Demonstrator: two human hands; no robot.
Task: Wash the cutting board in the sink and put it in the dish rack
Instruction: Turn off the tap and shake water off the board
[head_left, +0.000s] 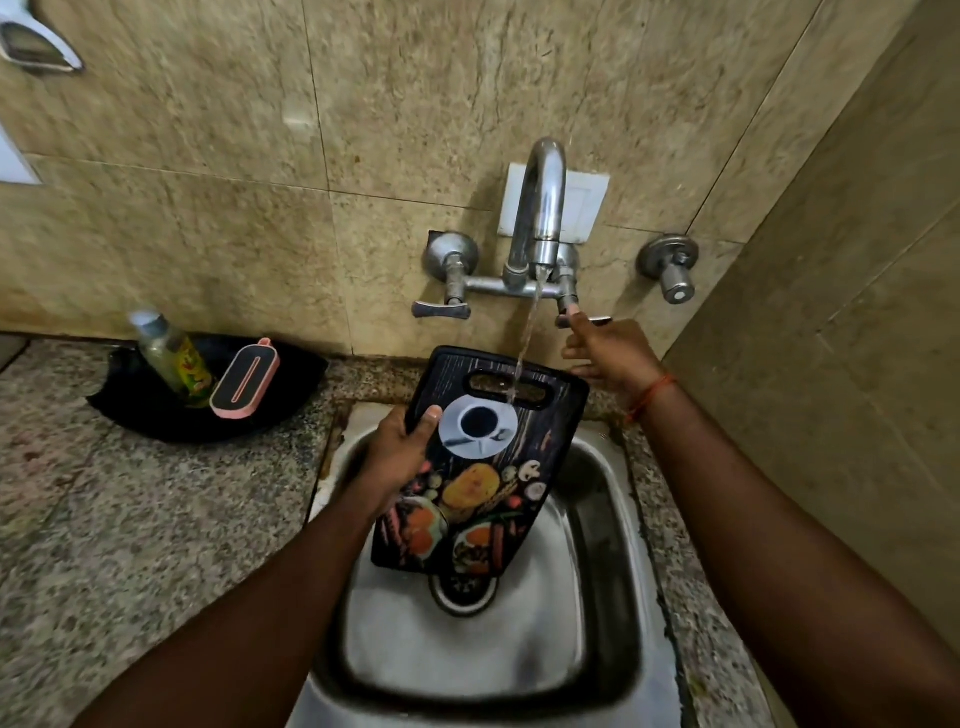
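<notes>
A black cutting board (483, 467) printed with a coffee cup and vegetables is held tilted over the steel sink (613, 519). My left hand (400, 447) grips its left edge, thumb on the printed face. Water runs from the tap spout (543, 208) onto the board's top end, by the handle slot. My right hand (608, 353) reaches to the right tap lever (584, 319), fingers touching it. No dish rack is in view.
A black tray (156, 410) on the granite counter at left holds a dish-soap bottle (174, 353) and a pink-edged scrubber (245, 379). Tiled walls stand behind and at right. A second valve (670, 267) juts from the wall.
</notes>
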